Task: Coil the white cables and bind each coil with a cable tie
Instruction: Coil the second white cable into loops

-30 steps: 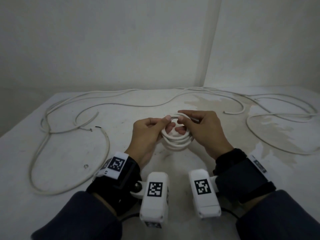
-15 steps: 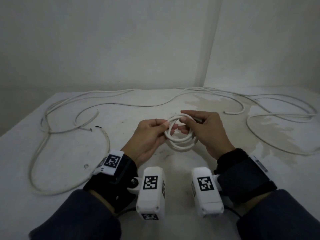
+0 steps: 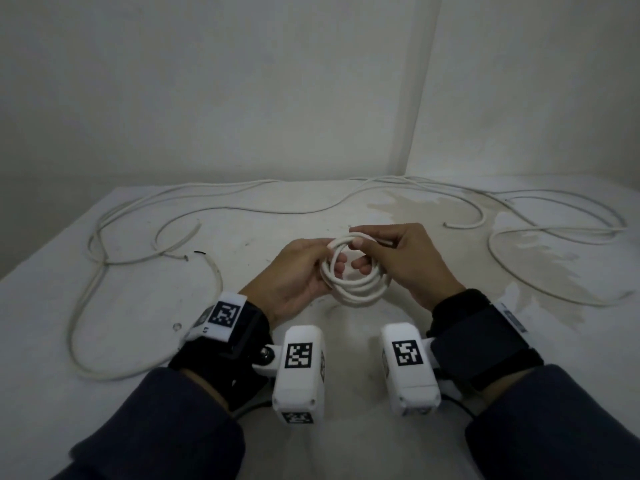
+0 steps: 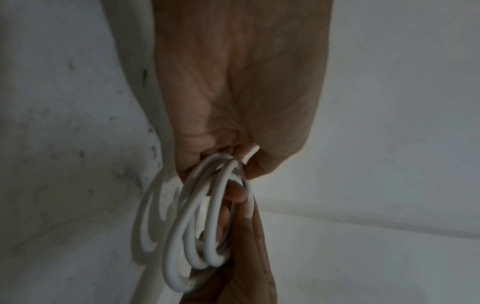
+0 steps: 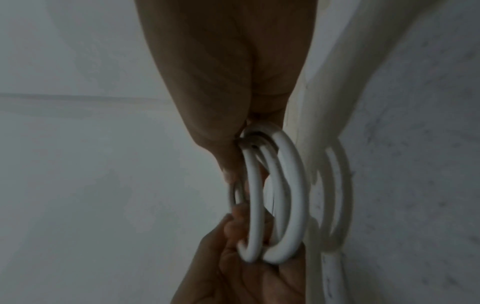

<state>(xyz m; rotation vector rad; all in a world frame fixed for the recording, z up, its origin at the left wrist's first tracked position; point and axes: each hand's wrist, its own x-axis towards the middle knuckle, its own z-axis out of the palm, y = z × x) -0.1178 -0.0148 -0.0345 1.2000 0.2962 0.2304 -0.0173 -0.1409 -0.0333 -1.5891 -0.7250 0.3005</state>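
Note:
A small coil of white cable [image 3: 356,287] with several loops hangs between both hands just above the white table [image 3: 138,323]. My left hand [image 3: 304,268] grips the coil's left side, fingers curled through the loops. My right hand [image 3: 398,258] pinches the top of the coil with thumb and forefinger and holds its right side. In the left wrist view the coil [image 4: 197,226] hangs from my left hand's fingers. The right wrist view shows the loops of the coil [image 5: 272,195] edge-on, both hands on them. No cable tie shows.
Long loose white cables lie on the table: one [image 3: 104,271] loops across the left side, others [image 3: 519,244] spread over the right and back. A small black piece [image 3: 199,252] lies by a cable end. Walls rise behind the table.
The coil has widened and tilted flatter between my hands. My left hand has shifted its grip down along the left side; both hands sit slightly farther apart.

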